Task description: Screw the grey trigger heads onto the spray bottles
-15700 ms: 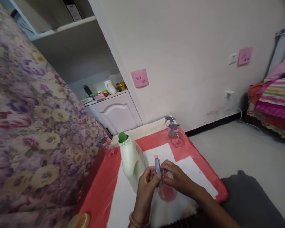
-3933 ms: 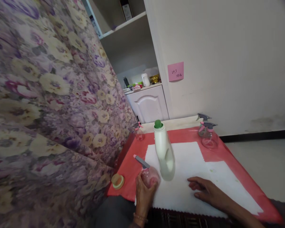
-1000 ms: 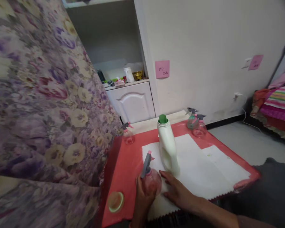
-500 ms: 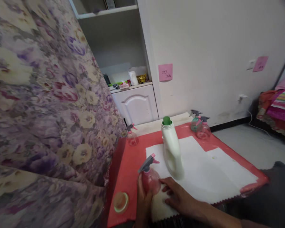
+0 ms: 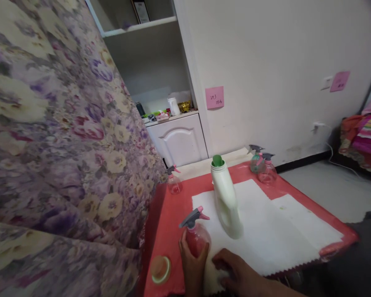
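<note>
My left hand is wrapped around the lower body of a clear pink spray bottle with a grey and pink trigger head, standing upright at the table's near side. Just to its right, my right hand hovers above the white cloth, apart from the bottle. Its fingers are bent, with a gap between them and the thumb, and I see nothing in them. Beyond the hands stands a large pale green jug, uncapped, with a green spout in its neck.
A red cover lies under white cloths. A roll of tape lies at the near left. Another spray bottle stands at the far left; a green one and a pink one stand at the far right. A floral curtain borders the left side.
My right hand has drawn back from the spray bottle toward me, its fingers more bent. My left hand stays around the bottle. The whole view has shifted slightly.
</note>
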A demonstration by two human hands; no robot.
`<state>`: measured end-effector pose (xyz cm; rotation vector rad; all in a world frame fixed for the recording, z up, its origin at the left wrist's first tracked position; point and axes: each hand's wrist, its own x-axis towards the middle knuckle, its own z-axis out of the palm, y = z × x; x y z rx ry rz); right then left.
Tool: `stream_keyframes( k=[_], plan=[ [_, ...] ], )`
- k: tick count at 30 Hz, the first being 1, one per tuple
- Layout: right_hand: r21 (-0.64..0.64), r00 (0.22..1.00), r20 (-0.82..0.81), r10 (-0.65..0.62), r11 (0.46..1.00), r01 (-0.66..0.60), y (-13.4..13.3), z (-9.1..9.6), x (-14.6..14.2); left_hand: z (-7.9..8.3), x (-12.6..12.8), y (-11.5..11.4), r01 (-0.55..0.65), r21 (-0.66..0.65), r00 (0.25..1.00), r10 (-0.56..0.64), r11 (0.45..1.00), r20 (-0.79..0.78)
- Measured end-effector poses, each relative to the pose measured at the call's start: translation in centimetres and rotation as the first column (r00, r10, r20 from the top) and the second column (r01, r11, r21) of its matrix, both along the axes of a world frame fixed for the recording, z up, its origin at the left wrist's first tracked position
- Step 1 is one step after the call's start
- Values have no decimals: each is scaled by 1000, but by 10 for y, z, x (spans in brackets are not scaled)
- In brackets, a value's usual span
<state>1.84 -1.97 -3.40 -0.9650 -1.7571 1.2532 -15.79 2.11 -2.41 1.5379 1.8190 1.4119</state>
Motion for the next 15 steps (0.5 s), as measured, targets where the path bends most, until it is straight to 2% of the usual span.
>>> stream_keyframes(
  k=[5, 10, 15],
  plan=[
    [36, 998, 4, 61, 997, -61, 0, 0, 0, -3, 3, 0, -6, 10, 999, 6, 1000, -43],
    [36, 997, -2, 74, 997, -73, 4, -7, 0, -8, 6, 4, -97, 82, 982, 109, 992, -154],
    [20, 996, -8, 91, 996, -91, 6, -12, -1, -6, 4, 5, -134, 76, 972, 146, 988, -186]
  ],
)
